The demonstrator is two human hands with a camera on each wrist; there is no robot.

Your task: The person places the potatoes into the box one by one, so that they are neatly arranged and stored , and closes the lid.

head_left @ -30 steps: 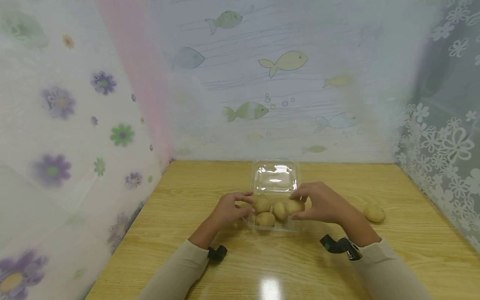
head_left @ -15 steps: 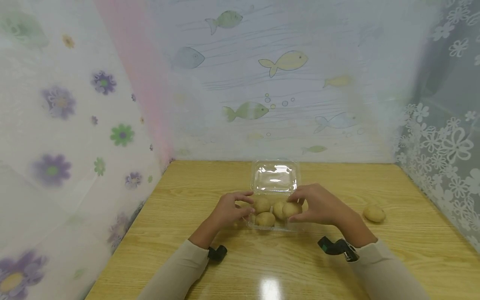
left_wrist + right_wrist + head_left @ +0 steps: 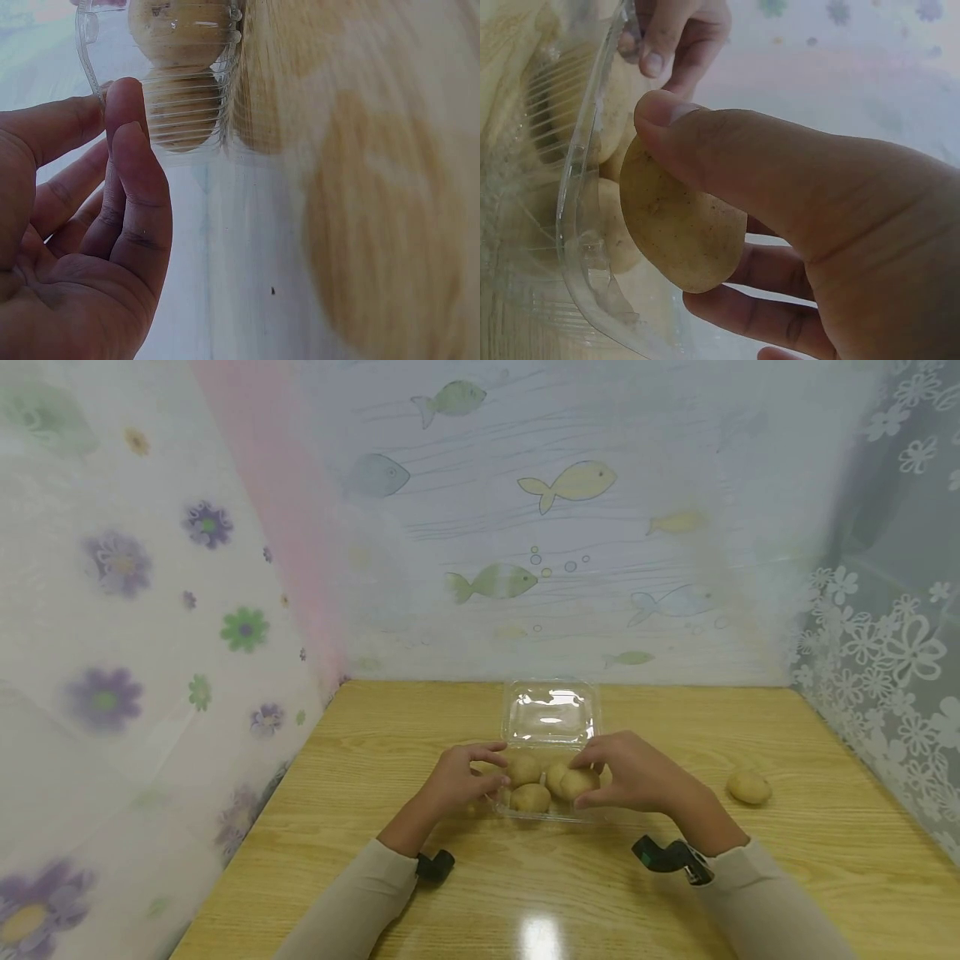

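A clear plastic clamshell box (image 3: 542, 817) lies on the table with its lid (image 3: 551, 713) folded back. Inside are a potato (image 3: 522, 769) at the back left, a front-left potato (image 3: 530, 798) and another potato (image 3: 556, 778) on the right. My left hand (image 3: 452, 783) pinches the left rim between thumb and fingers, which the left wrist view shows close up. Between the thumb and fingers of my right hand (image 3: 637, 774) is one more potato (image 3: 676, 217), over the right side of the box. In the right wrist view it hangs just above the rim (image 3: 568, 187).
A loose potato (image 3: 748, 787) lies on the wooden table (image 3: 420, 718), right of the box. Patterned sheets with fish and flowers (image 3: 480, 635) stand behind the table and on both sides. A black wrist mount (image 3: 671, 857) sticks out from the right cuff.
My right hand has moved slightly left and down with its potato, which now overlaps the right-hand potato in the box. My left hand has stayed at the rim.
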